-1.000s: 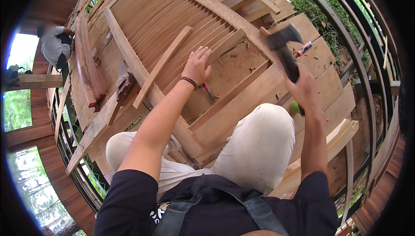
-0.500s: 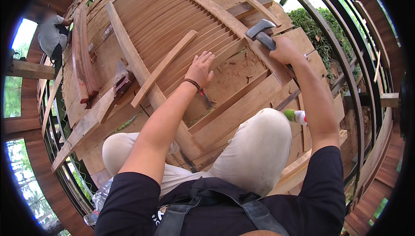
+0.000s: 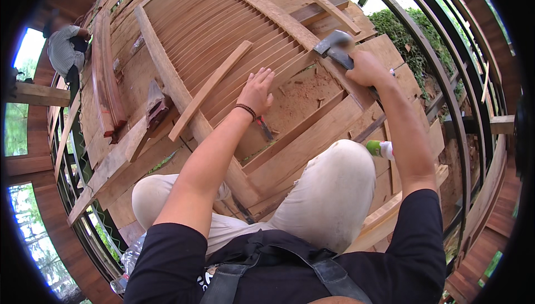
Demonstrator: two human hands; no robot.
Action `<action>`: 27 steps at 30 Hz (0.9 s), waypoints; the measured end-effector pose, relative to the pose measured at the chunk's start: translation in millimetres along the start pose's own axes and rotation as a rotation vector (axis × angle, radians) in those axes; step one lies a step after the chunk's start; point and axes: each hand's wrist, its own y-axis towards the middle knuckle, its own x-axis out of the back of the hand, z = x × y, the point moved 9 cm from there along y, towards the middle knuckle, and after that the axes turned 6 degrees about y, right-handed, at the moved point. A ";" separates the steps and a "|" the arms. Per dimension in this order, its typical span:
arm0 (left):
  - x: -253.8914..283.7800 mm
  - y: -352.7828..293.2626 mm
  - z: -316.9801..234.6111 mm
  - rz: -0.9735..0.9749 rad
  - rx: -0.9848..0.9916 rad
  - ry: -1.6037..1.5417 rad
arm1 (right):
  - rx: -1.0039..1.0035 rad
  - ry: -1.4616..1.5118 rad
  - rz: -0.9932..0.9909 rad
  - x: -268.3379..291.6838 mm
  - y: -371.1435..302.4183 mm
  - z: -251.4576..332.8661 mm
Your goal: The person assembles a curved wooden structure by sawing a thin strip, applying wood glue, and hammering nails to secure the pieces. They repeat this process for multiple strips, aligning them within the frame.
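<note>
A wooden louvre frame [image 3: 281, 17] lies before me, with many thin slats [image 3: 223, 31] slotted between its two long side rails. My left hand [image 3: 257, 91] rests flat, fingers stretched out, on one of the nearest slats. In my right hand [image 3: 369, 69] is a hatchet [image 3: 335, 43], gripped by its dark handle close below the grey metal head. The head is over the right rail, near that slat's end; whether it touches is unclear. A loose wooden strip [image 3: 214, 88] lies slantwise across the left rail. Under my left wrist lies a red and black tool [image 3: 266, 129], partly hidden.
Sawdust covers the board [image 3: 309, 89] inside the frame's near opening. A green and white bottle [image 3: 379, 148] lies by my right knee. Dark red mouldings [image 3: 106, 76] lie at left, near another person [image 3: 67, 50]. Metal railings [image 3: 454, 98] curve along the right side.
The hatchet head has turned and shifted slightly left and down toward the rail. My left hand stays on the slat. The person at far left has bent over further.
</note>
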 end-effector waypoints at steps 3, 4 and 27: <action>0.1 1.7 -2.1 -0.004 -0.004 -0.014 | -0.058 -0.021 -0.066 -0.8 3.3 -10.3; 0.2 1.2 -1.5 -0.008 -0.006 -0.012 | -0.081 -0.039 -0.114 0.2 3.5 -9.6; 1.8 -0.6 -2.9 -0.042 -0.012 -0.003 | 0.006 0.015 -0.154 -16.6 -11.6 -8.0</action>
